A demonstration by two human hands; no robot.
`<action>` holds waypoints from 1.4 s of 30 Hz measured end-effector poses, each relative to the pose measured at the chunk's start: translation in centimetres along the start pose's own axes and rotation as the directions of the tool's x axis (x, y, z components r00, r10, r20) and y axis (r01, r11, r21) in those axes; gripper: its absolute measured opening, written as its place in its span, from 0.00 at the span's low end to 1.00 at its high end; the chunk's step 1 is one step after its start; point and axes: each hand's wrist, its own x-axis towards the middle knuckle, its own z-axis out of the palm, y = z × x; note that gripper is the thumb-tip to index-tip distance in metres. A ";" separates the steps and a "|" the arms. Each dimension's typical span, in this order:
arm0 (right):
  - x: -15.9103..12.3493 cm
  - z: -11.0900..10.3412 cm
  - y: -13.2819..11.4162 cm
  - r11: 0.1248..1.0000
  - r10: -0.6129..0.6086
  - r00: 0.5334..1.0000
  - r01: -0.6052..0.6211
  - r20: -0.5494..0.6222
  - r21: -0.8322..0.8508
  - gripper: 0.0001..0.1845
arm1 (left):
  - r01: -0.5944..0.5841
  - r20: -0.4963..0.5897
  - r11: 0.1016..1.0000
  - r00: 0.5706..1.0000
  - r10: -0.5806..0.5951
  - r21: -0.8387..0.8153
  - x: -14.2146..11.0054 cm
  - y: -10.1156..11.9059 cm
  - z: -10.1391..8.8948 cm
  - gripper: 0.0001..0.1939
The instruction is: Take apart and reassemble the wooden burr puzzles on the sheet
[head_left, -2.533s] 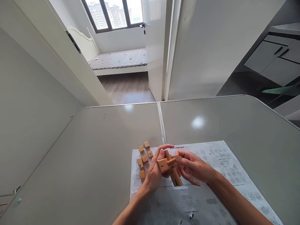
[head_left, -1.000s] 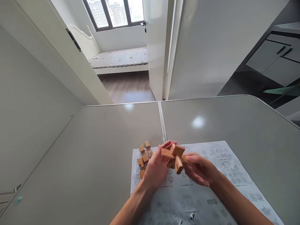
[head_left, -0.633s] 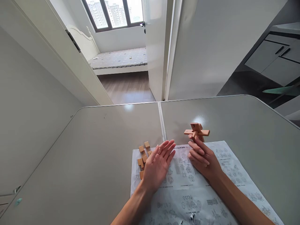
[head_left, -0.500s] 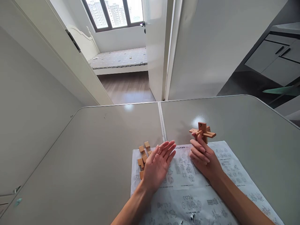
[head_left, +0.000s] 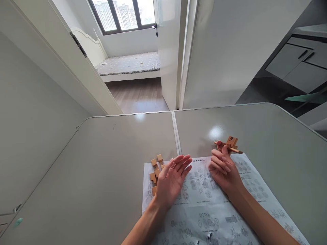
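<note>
My right hand (head_left: 224,166) pinches a wooden burr puzzle (head_left: 232,140) between thumb and index finger, raised above the far edge of the printed sheet. The puzzle is made of interlocked pieces that cross one another, and a black mark shows on its upper piece. Its lower side is partly hidden by my fingers. My left hand (head_left: 172,180) is open, palm up and fingers extended, over the left part of the sheet (head_left: 206,207). Nothing lies in that palm. Just left of it are several loose wooden puzzle pieces (head_left: 154,162), some partly covered by the hand.
A grey table (head_left: 114,177) with a pale seam (head_left: 176,132) down its middle carries the sheet, which bears printed diagrams. Past its far edge stand an open white door (head_left: 170,54) and a bed (head_left: 130,64). Walls rise on the left and behind the right half.
Both hands were on the puzzle earlier; my left hand has let go and lies palm up. My right hand has carried the puzzle away to the right and turned it.
</note>
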 end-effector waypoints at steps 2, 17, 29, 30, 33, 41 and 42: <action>0.0 0.0 0.0 1.000 0.001 1.000 -0.001 0.029 0.004 0.09 | 0.003 -0.003 1.000 1.000 -0.003 -0.001 0.0 0.0 0.0 0.18; 0.3 0.0 0.2 0.995 0.072 0.993 -0.065 0.093 -0.079 0.10 | 0.041 -0.031 0.999 0.999 -0.040 0.021 0.2 0.3 0.2 0.15; -0.7 1.2 1.8 0.814 0.338 0.929 -0.208 0.152 -0.543 0.17 | -0.054 0.062 0.919 0.998 0.033 0.390 -0.1 -0.1 0.9 0.20; -0.7 1.2 1.9 0.804 0.345 0.924 -0.200 0.166 -0.560 0.17 | -0.071 0.079 0.897 0.996 0.040 0.437 -0.4 -0.2 0.9 0.24; -0.7 1.3 2.0 0.794 0.348 0.917 -0.179 0.193 -0.581 0.18 | -0.092 0.116 0.841 0.993 0.035 0.533 -1.3 -0.6 0.9 0.31; -0.5 1.3 2.1 0.805 0.346 0.917 -0.181 0.199 -0.565 0.18 | -0.452 0.415 0.000 0.819 0.397 0.892 -2.9 2.6 1.3 0.26; -0.5 1.4 2.1 0.807 0.346 0.917 -0.183 0.199 -0.562 0.18 | -0.488 0.489 -0.117 0.766 0.418 0.865 -3.0 3.5 1.0 0.22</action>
